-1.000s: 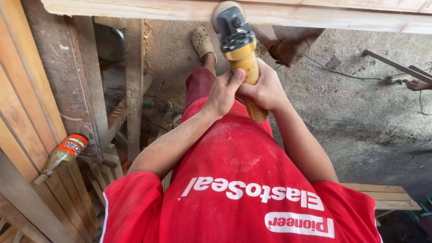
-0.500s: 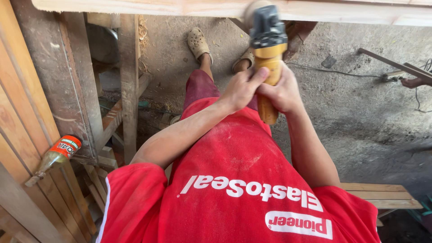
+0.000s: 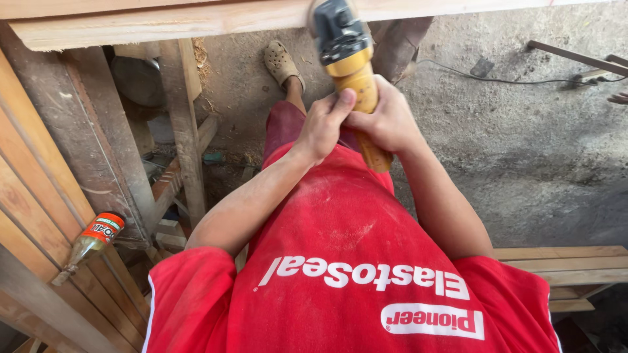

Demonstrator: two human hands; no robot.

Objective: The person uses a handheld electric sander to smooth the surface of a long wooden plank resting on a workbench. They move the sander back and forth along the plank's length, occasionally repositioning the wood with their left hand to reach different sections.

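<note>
Close in: red shirt (image 3: 353,261) | left hand (image 3: 322,124) and right hand (image 3: 390,121), fingers clamped round yellow angle grinder (image 3: 350,72) handle | likely heavy, stiff, grip handle not head | black head up against wooden plank (image 3: 163,23) surface edge | beyond: sandalled foot (image 3: 282,63), dusty concrete floor (image 3: 523,144), cable (image 3: 497,80).

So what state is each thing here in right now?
Yellow power tool: gripped in both hands, dark head up against the plank.
Left hand: wrapped on the handle.
Right hand: wrapped on the handle.
Wooden plank: lying flat across the top.
Bottle: tilted, leaning on boards.
</note>
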